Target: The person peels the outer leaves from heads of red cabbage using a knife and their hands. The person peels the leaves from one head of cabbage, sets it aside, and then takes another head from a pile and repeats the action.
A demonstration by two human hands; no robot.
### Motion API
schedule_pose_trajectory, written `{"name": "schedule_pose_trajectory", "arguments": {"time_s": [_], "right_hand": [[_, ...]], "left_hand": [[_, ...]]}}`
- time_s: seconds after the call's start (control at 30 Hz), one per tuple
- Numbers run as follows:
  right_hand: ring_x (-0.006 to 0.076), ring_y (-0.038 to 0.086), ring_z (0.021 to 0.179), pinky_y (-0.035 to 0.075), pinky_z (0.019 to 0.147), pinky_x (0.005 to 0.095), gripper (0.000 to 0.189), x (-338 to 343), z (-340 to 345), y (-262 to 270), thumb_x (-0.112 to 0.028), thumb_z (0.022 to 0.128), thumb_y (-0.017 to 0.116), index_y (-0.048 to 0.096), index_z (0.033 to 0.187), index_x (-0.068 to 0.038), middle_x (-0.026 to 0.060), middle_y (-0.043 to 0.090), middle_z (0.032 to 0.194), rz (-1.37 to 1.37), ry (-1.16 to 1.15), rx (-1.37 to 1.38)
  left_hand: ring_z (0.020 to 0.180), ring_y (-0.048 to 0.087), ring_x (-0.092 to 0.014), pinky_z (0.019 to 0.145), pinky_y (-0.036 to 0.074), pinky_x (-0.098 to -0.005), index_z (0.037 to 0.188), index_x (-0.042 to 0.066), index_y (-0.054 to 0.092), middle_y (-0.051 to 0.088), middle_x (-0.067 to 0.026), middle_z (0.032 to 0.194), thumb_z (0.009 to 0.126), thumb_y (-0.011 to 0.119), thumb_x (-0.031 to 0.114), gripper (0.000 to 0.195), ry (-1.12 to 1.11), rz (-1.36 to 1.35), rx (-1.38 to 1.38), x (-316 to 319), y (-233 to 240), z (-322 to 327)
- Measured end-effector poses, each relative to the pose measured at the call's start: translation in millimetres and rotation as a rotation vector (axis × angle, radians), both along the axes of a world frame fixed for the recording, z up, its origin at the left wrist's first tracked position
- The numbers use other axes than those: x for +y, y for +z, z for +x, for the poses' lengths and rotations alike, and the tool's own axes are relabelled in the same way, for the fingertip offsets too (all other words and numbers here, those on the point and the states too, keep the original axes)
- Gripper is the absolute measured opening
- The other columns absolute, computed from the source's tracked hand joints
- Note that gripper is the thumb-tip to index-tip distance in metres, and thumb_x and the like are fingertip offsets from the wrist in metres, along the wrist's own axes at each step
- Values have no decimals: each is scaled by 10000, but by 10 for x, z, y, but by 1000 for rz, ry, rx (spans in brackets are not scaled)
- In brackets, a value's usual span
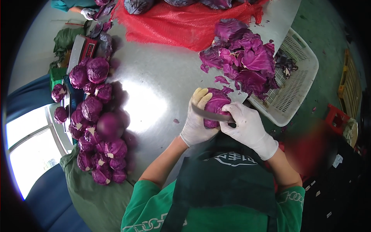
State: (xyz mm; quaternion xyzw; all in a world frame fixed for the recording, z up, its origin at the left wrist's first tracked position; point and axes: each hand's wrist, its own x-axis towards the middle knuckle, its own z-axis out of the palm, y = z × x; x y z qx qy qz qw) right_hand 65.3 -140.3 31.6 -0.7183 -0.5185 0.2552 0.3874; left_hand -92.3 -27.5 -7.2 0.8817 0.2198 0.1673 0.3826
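A red cabbage point(215, 100) is held between my two gloved hands, close to the front of my apron. My left hand point(197, 121) cups it from the left with the fingers over its top. My right hand point(246, 124) grips a knife point(213, 115), whose curved blade lies across the cabbage and reaches towards my left fingers; the right thumb rests on the leaves. The knife's handle is hidden in the glove. Just beyond, a heap of loose purple leaves point(249, 61) lies at the table's right edge.
Many red cabbages point(92, 108) are piled along the left of the metal table point(150, 66), by a scale point(87, 47). A red mesh sack point(174, 26) with darker cabbages lies at the far side. A white plastic basket point(307, 78) stands right. Another person's gloved hand point(87, 13) is at upper left.
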Motion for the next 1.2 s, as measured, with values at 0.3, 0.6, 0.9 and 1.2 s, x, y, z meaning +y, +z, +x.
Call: {"name": "schedule_pose_trajectory", "arguments": {"time_s": [0.3, 0.6, 0.9, 1.2], "right_hand": [[109, 574, 717, 498, 693, 263, 333, -57, 694, -268, -104, 870, 660, 587, 1185, -25, 72, 623, 1026, 12, -562, 206], [244, 696, 737, 534, 640, 330, 201, -44, -111, -399, -112, 903, 603, 607, 1099, -65, 100, 703, 860, -195, -337, 130], [256, 617, 583, 490, 519, 365, 353, -40, -142, -248, -81, 742, 625, 555, 1085, -39, 84, 602, 740, -8, -58, -424], [216, 589, 534, 460, 460, 342, 325, 12, -18, -295, -80, 741, 594, 566, 1064, -62, 65, 541, 667, -98, -103, -707]], "left_hand": [[1357, 279, -440, 1074, 357, -499, 1392, 13, 269, 320, -257, 1398, 574, 866, 189, 1028, 80, -50, 78, -6, 125, -63], [1254, 465, -250, 1056, 406, -393, 1422, 111, 255, 416, -129, 1335, 705, 800, 81, 902, 362, -1033, -301, 209, -118, -327], [1309, 424, -247, 1102, 361, -433, 1470, 132, 230, 426, -97, 1386, 724, 792, 124, 934, 332, -1348, -524, -1, 116, -139], [1325, 408, -254, 1110, 354, -432, 1465, 122, 225, 409, -98, 1396, 729, 783, 103, 924, 310, -1375, -558, -119, 217, -86]]}}
